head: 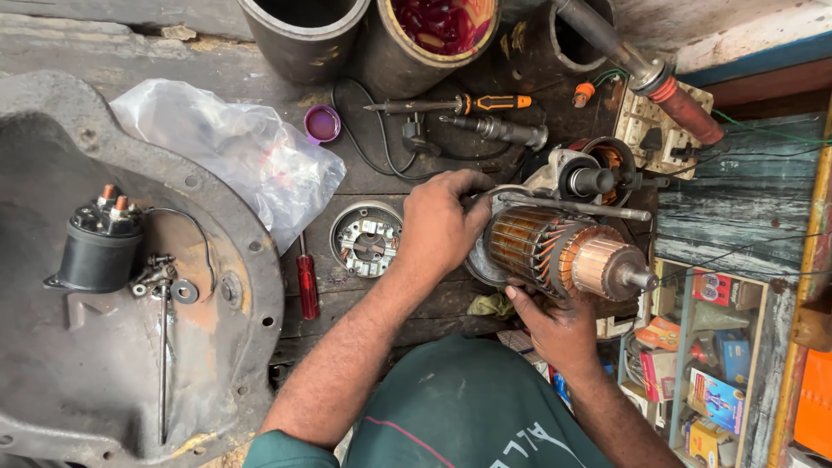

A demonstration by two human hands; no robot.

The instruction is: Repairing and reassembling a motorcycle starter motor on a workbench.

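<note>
Head cam, looking down at tabletop [217, 69].

L hand [442, 221]: I'm seeing it lying palm-down over the near end of the motor armature [555, 251], fingers curling around the housing end by the thin steel rod [576, 206]. Closed on the armature end, as far as visible; fingertips hidden behind the part.

R hand [559, 325]: cupping the armature from below, thumb pressing up against the winding section. Gripping it.

Armature: lying roughly horizontal betw. both hands, just right of centre, copper commutator and shaft tip pointing right, toward the shelf of boxes [711, 364].

Nearby:
- round brush-holder plate [366, 238] lying just left of L hand, apart from it
- red-handled screwdriver [307, 282] beside that plate
- crumpled clear plastic bag [234, 147] further left
- black solenoid [100, 243] sitting on big grey cast housing [87, 373], well apart
- orange-handled tool [459, 104] behind the hands
</note>
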